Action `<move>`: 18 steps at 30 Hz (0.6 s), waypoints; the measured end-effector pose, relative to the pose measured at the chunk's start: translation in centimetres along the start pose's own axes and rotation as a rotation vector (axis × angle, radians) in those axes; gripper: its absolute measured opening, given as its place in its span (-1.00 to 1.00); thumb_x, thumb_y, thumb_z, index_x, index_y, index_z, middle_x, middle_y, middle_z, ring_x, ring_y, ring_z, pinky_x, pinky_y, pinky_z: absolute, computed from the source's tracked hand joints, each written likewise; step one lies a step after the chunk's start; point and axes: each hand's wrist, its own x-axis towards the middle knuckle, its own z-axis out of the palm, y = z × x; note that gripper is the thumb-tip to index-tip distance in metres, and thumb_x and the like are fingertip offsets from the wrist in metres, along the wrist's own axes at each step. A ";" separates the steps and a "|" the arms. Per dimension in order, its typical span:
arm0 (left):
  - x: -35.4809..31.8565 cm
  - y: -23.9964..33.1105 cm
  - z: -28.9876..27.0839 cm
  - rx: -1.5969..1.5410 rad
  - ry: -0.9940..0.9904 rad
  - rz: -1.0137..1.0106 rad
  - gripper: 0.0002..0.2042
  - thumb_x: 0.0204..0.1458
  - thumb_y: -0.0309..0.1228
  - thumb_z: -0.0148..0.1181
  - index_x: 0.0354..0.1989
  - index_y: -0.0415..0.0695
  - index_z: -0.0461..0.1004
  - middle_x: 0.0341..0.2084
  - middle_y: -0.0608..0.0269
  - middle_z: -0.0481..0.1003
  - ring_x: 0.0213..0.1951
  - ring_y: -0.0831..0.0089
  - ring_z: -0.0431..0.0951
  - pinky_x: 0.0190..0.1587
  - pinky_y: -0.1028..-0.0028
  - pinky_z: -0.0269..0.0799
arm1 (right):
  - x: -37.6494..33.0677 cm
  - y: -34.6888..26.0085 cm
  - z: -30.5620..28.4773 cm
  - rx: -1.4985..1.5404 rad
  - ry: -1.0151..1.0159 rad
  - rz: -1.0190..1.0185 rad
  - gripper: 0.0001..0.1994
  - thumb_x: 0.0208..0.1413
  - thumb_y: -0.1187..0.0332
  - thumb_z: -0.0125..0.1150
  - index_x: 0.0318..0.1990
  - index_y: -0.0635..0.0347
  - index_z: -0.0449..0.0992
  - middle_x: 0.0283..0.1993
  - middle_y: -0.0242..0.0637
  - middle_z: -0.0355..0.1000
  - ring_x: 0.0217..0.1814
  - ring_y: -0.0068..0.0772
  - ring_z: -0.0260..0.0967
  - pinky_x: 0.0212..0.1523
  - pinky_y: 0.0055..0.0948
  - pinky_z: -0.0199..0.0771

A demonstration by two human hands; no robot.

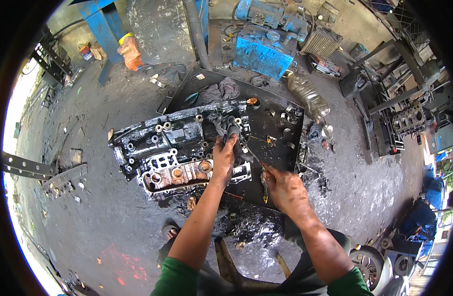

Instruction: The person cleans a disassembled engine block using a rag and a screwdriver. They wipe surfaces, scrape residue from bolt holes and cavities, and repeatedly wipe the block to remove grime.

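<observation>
A greasy black cylinder head lies on a dark metal tray on the workshop floor. My left hand presses a dark rag against the head's right end, fingers closed around the cloth. My right hand is just right of it over the tray, closed on a thin metal tool whose tip points up-left toward the head. Both hands are smeared with oil.
A blue machine block and a clear plastic bottle stand behind the tray. Another rag lies at the tray's far edge. Metal racks with an engine part fill the right side. A wheel sits at lower right. An orange cloth is far left.
</observation>
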 end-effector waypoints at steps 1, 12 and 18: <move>-0.1 0.0 0.0 -0.064 0.011 0.037 -0.51 0.11 -0.28 0.19 0.16 -0.26 0.27 -0.11 0.20 0.47 -0.15 0.52 0.44 -0.02 0.58 0.29 | 0.4 0.0 0.0 -0.012 0.061 -0.057 -0.78 0.24 0.25 0.02 -0.06 0.04 0.53 -0.46 -0.02 0.51 -0.43 0.08 0.48 -0.31 -0.04 0.51; -0.4 0.3 -2.2 0.454 0.264 0.253 -0.58 0.11 -0.31 0.16 0.04 -0.36 0.33 -0.20 0.07 0.52 -0.21 0.38 0.48 -0.08 0.45 0.38 | 1.9 -1.8 1.8 -0.294 0.286 -0.387 -0.80 0.22 0.27 0.04 -0.31 0.19 0.49 -0.55 -0.08 0.43 -0.51 -0.02 0.42 -0.41 -0.07 0.48; -1.3 1.6 -4.2 0.177 0.365 0.370 -0.58 0.12 -0.44 0.12 0.12 -0.39 0.28 -0.14 0.00 0.50 -0.16 0.32 0.48 -0.02 0.41 0.36 | 2.8 -6.1 3.1 0.088 -0.048 -0.055 -0.73 0.21 0.29 0.02 0.02 0.07 0.50 -0.37 0.12 0.50 -0.29 0.14 0.49 -0.20 -0.03 0.49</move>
